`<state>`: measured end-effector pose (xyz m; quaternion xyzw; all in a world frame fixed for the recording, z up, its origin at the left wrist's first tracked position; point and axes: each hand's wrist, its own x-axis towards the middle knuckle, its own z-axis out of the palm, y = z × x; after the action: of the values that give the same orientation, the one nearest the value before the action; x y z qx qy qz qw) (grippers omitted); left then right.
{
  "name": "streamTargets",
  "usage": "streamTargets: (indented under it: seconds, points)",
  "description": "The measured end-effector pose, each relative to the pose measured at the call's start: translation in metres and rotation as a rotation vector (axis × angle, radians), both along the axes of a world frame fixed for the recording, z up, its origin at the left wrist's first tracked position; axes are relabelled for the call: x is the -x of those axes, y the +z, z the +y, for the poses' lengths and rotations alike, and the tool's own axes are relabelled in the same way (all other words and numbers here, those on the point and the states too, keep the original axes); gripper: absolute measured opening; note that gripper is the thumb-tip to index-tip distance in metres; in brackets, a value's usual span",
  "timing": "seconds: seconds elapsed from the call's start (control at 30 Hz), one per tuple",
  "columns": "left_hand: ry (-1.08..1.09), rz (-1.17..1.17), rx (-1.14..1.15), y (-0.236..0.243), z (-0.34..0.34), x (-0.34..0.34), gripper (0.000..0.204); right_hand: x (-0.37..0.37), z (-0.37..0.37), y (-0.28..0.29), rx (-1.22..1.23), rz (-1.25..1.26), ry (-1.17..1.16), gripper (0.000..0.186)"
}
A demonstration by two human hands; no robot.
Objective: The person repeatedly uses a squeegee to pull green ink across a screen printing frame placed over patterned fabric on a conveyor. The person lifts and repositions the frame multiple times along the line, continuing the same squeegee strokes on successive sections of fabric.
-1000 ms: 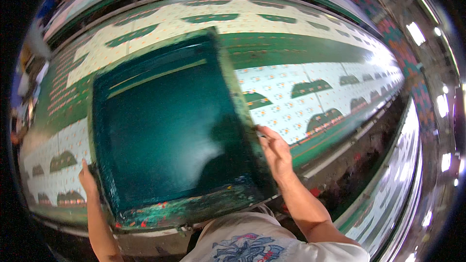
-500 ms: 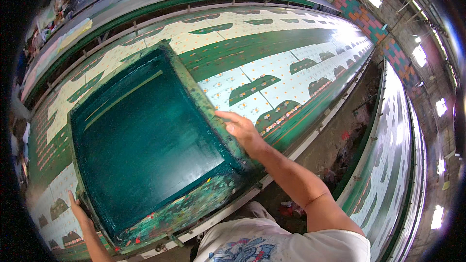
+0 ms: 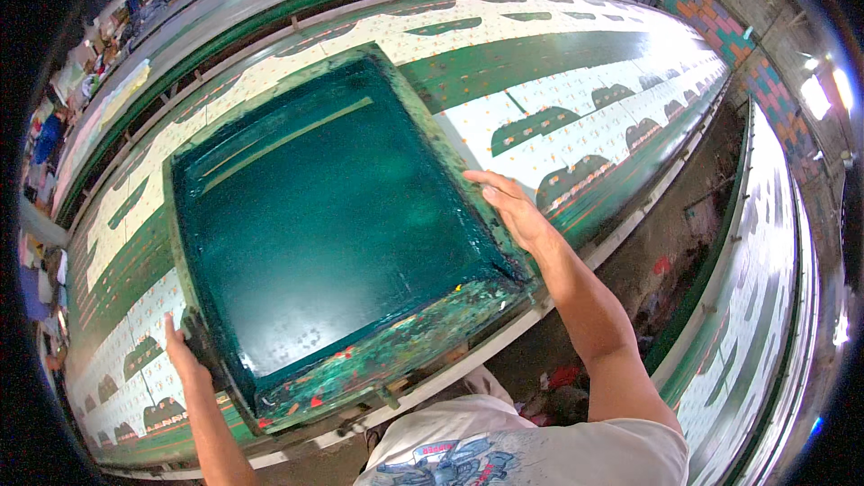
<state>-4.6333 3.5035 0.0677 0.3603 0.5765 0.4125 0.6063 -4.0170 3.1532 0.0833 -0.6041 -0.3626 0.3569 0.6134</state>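
Set at opposite sides, presumably to balance its breadth, the left hand (image 3: 189,360) and right hand (image 3: 522,219) flank a paint-stained frame (image 3: 387,328) over the bench (image 3: 504,67); the right fingers lie loosely extended along its edge, and I cannot tell whether either set grips. Its tray-like rim encloses a dark green panel (image 3: 324,225) with a pale strip (image 3: 288,144) near the far end.

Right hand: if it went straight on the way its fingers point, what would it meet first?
The right hand would first meet the screen-printing frame's right rail, directly ahead; they may be touching, but depth there is hard to judge.
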Motion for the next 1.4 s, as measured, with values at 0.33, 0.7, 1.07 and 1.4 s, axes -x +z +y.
streamTargets:
  seconds: [0.33, 0.7, 1.07, 1.4]
  points:
    - [0.148, 0.071, -0.097, -0.024, -0.104, -0.200, 0.064, -0.177, -0.082, -0.032, -0.025, 0.059, -0.174, 0.052]
    - [0.127, 0.034, -0.091, -0.036, -0.146, -0.253, 0.068, -0.239, -0.115, -0.041, -0.047, 0.107, -0.182, 0.061]
    - [0.080, 0.023, -0.174, -0.036, -0.163, -0.288, 0.058, -0.262, -0.128, -0.033, 0.129, -0.062, -0.166, 0.051]
    - [0.126, 0.260, -0.110, -0.045, -0.161, -0.311, 0.067, -0.057, -0.154, 0.003, 0.074, -1.008, 0.539, 0.046]
